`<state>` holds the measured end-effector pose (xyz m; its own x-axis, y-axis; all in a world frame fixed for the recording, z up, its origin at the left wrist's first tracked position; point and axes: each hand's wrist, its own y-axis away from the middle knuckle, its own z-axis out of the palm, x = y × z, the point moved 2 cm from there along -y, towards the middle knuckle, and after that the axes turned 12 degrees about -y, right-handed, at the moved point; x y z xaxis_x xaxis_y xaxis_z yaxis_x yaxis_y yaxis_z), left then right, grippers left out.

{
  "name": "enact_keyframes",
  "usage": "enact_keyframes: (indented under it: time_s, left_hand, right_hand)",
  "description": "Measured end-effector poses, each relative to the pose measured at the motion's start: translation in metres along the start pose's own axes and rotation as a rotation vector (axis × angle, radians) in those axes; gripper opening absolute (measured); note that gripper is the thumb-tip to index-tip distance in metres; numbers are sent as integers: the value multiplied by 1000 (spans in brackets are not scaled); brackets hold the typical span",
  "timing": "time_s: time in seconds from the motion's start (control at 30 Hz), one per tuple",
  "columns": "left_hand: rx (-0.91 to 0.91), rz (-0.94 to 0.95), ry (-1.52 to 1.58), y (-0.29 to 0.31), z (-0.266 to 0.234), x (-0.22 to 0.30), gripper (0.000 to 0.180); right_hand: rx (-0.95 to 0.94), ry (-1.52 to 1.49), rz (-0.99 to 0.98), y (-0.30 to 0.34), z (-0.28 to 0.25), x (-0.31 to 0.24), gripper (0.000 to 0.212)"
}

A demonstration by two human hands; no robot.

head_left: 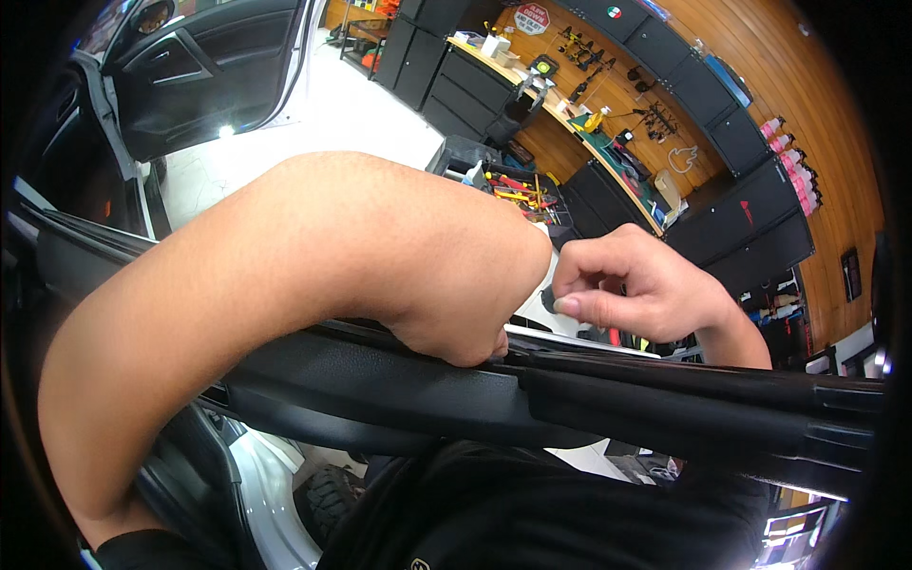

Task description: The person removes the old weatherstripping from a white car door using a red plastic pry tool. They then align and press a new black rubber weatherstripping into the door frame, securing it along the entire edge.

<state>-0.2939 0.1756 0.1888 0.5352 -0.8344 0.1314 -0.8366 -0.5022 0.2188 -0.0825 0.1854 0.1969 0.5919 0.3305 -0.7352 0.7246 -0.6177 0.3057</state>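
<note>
Head view: a small dark piece [548, 300], apparently pinched in the curled right hand [651, 283], lies beyond the car door [399, 378]'s top edge; the left hand [470, 280] curls over it, hold hidden. Edge work seems underway, next needing steadiness.

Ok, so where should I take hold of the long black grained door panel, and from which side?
Probably the top edge of the door panel, coming down from above with fingers hooked over it. The panel stretches lengthwise across the view with that edge facing up, and your bare left hand bends down to it. The hand hides part of the edge.
</note>
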Motion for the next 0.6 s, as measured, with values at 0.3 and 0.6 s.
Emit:
enact_keyframes:
  time_s: [0.3, 0.6]
  left_hand:
    - [169, 34, 58, 5, 17, -13, 20]
    - [367, -270, 36, 37, 31, 19, 52]
  right_hand:
    - [-56, -98, -62, 0, 9, 22, 27]
    - [691, -220, -335, 80, -3, 60, 32]
